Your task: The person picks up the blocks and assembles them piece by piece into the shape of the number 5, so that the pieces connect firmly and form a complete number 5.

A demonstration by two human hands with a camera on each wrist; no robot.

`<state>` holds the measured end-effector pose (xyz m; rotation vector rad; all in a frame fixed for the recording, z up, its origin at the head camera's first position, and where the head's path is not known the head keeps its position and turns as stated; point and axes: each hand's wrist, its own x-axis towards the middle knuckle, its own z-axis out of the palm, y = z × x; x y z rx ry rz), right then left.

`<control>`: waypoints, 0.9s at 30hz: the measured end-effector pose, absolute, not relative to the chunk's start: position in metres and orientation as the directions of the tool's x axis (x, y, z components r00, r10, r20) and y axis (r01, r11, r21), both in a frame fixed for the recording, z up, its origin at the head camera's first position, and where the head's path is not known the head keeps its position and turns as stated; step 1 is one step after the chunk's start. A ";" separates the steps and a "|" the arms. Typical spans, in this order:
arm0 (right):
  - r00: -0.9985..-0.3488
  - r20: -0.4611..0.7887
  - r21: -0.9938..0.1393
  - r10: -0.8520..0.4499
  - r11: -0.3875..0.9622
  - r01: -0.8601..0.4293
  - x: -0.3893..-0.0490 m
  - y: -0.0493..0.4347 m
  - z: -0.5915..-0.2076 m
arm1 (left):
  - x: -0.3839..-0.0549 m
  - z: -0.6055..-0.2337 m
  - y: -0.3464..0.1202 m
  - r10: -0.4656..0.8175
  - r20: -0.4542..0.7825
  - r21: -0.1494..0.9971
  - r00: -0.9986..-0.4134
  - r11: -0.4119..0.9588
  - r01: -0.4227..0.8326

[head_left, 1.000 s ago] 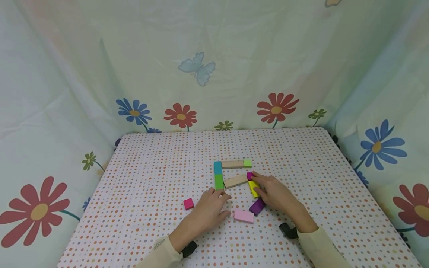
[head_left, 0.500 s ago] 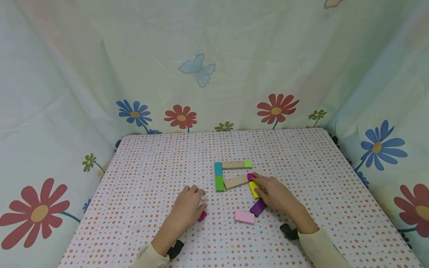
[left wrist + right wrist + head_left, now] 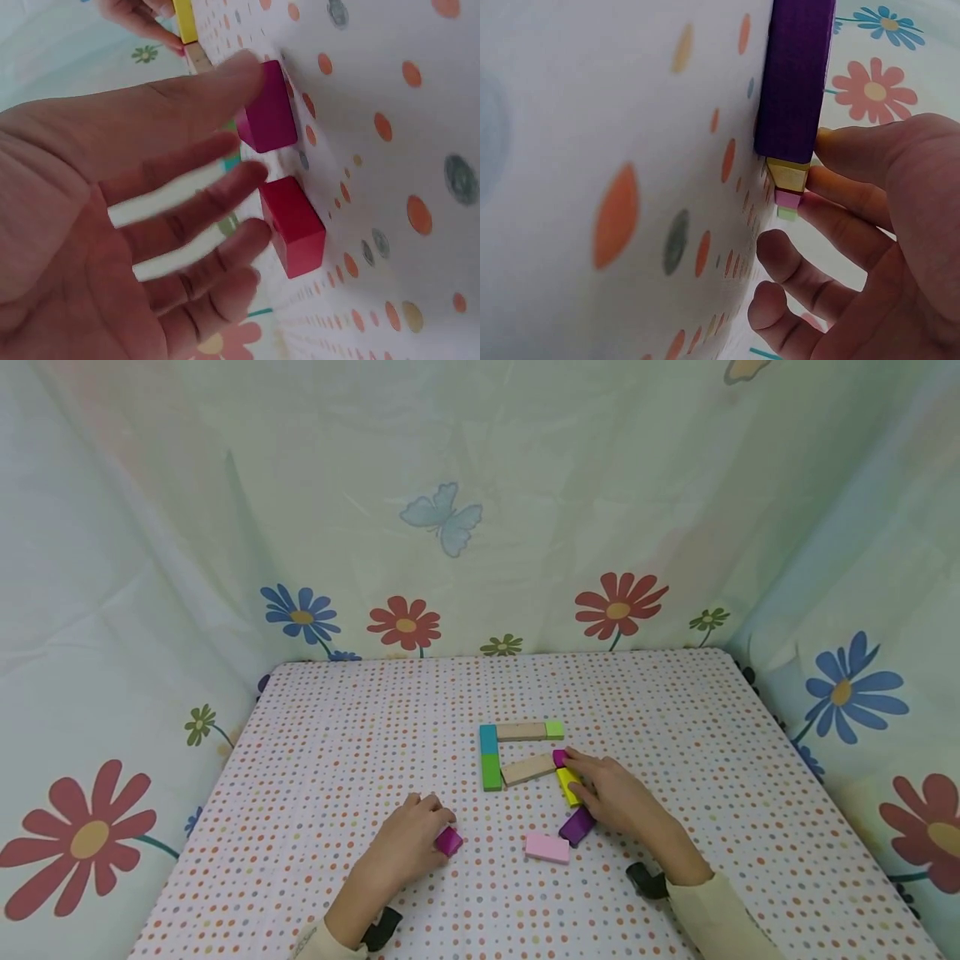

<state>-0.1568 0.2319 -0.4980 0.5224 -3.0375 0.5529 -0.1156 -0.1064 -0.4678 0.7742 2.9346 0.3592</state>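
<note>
My left hand [image 3: 408, 839] is over the table at the left, fingers spread and loosely bent. Its thumb overlaps a magenta block [image 3: 274, 112] in the left wrist view. Close to the other fingertips lies a red block [image 3: 296, 229], hidden under this hand in the head view. Further right, my right hand [image 3: 618, 793] rests against a bent row of blocks. Its index fingertip is at a small magenta block [image 3: 560, 758], its thumb at the yellow block [image 3: 567, 786]. A purple block [image 3: 577, 826] continues the row towards me. The right ring and little fingers are free.
A pink block [image 3: 547, 847] lies apart, left of the purple one. A wooden plank [image 3: 528, 769] slants to the small magenta block. Behind it, blue [image 3: 488, 739] and green [image 3: 491, 772] blocks meet another plank [image 3: 521, 732] ending in a light-green block [image 3: 554, 730].
My left hand has moved left, off the space beside the green block and over the red block. The magenta block beside its thumb has come into view. My right hand has stayed put.
</note>
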 end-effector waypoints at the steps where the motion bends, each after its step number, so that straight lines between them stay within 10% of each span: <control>1: -0.944 0.069 -0.342 -0.322 0.882 -0.326 -0.156 0.232 -0.499 | -0.115 -0.469 -0.107 0.504 -0.024 0.243 -0.863 0.840 0.484; 27: -0.941 0.082 -0.364 -0.329 0.869 -0.336 -0.156 0.234 -0.498 | -0.126 -0.474 -0.078 0.591 0.041 0.300 -0.806 0.762 0.574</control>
